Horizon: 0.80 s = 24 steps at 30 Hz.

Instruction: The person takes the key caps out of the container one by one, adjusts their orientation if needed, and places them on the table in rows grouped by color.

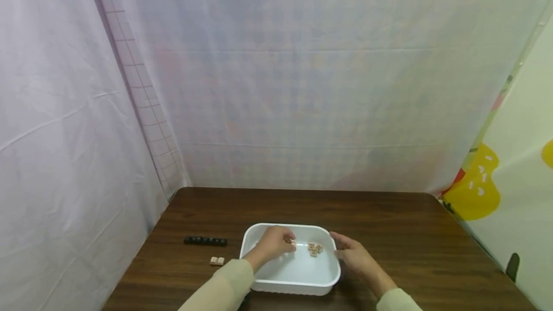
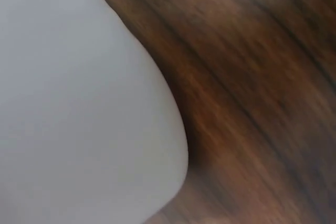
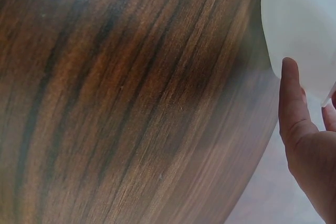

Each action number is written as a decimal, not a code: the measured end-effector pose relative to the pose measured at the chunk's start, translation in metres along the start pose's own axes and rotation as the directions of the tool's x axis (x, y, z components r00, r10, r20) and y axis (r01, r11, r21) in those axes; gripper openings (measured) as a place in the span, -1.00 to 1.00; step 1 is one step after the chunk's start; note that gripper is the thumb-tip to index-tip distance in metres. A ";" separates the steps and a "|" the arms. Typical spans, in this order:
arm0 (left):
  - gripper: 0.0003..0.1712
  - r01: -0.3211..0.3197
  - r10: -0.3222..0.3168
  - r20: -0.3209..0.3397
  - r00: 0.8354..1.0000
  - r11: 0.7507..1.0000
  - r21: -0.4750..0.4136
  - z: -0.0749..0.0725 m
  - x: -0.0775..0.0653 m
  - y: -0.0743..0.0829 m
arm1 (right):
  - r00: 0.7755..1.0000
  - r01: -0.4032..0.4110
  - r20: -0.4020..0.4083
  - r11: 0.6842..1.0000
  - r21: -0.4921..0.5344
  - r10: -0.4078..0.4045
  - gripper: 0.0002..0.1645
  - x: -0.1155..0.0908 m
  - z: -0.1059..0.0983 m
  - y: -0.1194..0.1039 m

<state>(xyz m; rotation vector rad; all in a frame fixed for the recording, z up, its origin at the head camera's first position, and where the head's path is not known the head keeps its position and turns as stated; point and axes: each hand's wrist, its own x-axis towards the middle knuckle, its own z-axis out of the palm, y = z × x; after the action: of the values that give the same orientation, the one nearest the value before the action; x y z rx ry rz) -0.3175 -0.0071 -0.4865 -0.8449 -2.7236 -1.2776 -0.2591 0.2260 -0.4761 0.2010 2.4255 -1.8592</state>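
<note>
My left hand (image 1: 273, 242) reaches over the front left of a white plastic tray (image 1: 302, 284), pinching a small beige letter tile (image 1: 293, 242) between thumb and fingertips. Several more beige tiles (image 1: 314, 249) lie loosely on the tray's floor, to the right of that hand. At the tray's right side my right hand (image 1: 356, 258) holds the wall near the rim. The right wrist view shows one straight finger (image 3: 291, 90) along the outside of the tray (image 3: 304, 30). In the left wrist view, the pale tray wall (image 2: 89, 108) fills the left half.
Left of the tray, a row of black tiles (image 1: 205, 241) lies on the brown wooden table (image 1: 389, 224). In front of that row sit two beige tiles (image 1: 217, 261) side by side. Pale curtains (image 1: 302, 85) hang behind the table and on its left.
</note>
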 end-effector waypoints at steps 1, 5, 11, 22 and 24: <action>-0.79 -0.003 0.004 -0.003 1.000 1.000 0.005 -0.002 -0.001 0.000 | 1.000 -0.002 0.002 1.000 -0.001 0.002 -0.31 0.000 0.000 0.000; -0.78 0.000 0.000 0.001 1.000 1.000 0.003 -0.008 -0.004 0.000 | 1.000 -0.008 0.005 1.000 -0.019 0.008 -0.31 0.001 0.000 0.000; -0.84 -0.019 0.019 -0.005 1.000 1.000 0.018 -0.019 -0.009 0.000 | 1.000 -0.018 0.004 0.998 -0.056 0.018 -0.32 0.001 -0.001 0.001; -0.84 0.009 -0.011 -0.052 0.999 1.000 -0.022 -0.048 -0.022 -0.012 | 1.000 0.008 0.000 0.999 -0.034 -0.008 -0.33 0.002 0.001 0.003; -0.86 0.026 -0.027 -0.056 0.998 0.999 -0.028 -0.054 -0.025 -0.015 | 1.000 0.018 0.001 1.000 -0.025 -0.018 -0.34 0.002 0.001 0.005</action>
<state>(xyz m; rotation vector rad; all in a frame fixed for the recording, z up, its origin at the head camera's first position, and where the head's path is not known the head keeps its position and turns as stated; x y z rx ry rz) -0.3144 -0.0653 -0.4673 -0.7656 -2.6889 -1.3258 -0.2603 0.2267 -0.4809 0.1768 2.4571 -1.8346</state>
